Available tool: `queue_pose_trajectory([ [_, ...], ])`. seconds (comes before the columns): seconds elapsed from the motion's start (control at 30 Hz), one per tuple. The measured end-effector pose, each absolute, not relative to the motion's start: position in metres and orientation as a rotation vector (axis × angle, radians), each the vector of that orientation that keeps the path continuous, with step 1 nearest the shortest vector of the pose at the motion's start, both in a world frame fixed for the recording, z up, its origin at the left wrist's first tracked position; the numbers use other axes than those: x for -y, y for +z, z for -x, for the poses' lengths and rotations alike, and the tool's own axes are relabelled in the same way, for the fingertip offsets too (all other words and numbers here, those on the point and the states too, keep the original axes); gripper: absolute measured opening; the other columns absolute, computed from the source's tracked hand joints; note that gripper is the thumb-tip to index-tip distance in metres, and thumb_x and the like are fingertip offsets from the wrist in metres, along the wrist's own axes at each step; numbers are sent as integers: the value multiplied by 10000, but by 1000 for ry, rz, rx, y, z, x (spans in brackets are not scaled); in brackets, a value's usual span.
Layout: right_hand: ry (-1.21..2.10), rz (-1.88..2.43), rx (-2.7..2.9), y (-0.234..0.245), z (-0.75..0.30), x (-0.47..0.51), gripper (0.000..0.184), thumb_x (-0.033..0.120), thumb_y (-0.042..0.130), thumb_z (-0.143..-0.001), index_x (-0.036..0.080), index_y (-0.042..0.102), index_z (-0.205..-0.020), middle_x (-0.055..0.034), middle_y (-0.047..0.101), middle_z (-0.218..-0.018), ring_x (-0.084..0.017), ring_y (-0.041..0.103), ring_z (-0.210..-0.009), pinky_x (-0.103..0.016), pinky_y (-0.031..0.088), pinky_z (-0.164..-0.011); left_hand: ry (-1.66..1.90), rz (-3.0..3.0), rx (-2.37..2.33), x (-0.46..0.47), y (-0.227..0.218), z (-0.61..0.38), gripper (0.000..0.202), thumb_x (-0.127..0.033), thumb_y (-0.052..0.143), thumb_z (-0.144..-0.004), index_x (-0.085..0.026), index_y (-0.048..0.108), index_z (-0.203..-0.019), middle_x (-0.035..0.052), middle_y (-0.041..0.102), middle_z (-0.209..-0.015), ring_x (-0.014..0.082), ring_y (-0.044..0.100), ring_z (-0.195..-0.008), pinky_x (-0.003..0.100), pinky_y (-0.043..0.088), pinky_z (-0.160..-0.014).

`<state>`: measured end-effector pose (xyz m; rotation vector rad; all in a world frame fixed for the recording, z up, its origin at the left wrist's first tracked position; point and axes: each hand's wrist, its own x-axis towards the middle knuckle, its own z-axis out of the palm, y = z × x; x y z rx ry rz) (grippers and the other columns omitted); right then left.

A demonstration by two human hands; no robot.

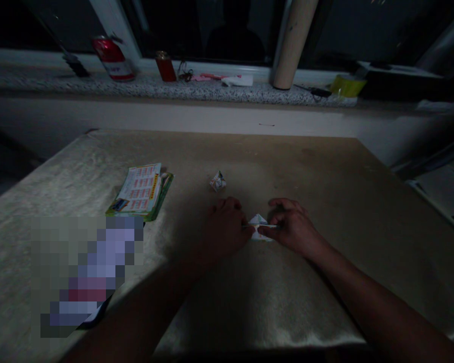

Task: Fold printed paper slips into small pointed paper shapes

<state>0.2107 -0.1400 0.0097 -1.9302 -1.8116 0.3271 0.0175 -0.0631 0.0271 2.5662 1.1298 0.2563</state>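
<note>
A small folded piece of printed paper (pixel 260 223) lies on the table (pixel 325 181) between my hands. My left hand (pixel 227 227) has its fingers curled and pinches the paper's left side. My right hand (pixel 291 224) presses and pinches the right side with thumb and fingers. A second small folded paper piece (pixel 218 181) sits on the table just beyond my left hand, untouched.
A stack of printed calendar sheets (pixel 142 191) lies to the left, with a blurred-out object (pixel 87 272) nearer me. The stone windowsill behind holds a red can (pixel 112 58), a lighter (pixel 165 66), a cardboard tube (pixel 291 45) and yellow tape (pixel 347 84).
</note>
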Motion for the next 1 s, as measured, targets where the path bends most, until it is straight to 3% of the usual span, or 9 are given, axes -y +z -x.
queue_pose_trajectory([
  [0.57, 451, 2066, 1856, 15, -240, 146, 174, 406, 790, -746, 258, 766, -659, -85, 620, -1366, -351, 475, -1343, -555, 394, -1042, 182, -2531, -1175, 49, 29, -1, 198, -436, 737, -792, -252, 780, -735, 73, 598, -1127, 291, 525, -1125, 485, 399, -978],
  [0.83, 472, 1989, 1860, 13, -256, 149, 164, 343, 806, -724, 260, 726, -608, -78, 735, -1096, -336, 489, -1342, -534, 413, -1033, 207, -2493, -1153, 48, 30, 2, 186, -408, 747, -784, -232, 756, -723, 69, 587, -1112, 282, 533, -1101, 458, 406, -973],
  [1.0, 476, 1926, 1845, 13, -248, 148, 114, 302, 813, -715, 257, 723, -660, -73, 736, -1054, -321, 478, -1356, -524, 430, -1013, 279, -2465, -1145, 52, 28, -3, 191, -352, 777, -740, -228, 713, -871, 69, 572, -1129, 275, 515, -1135, 450, 388, -1008],
])
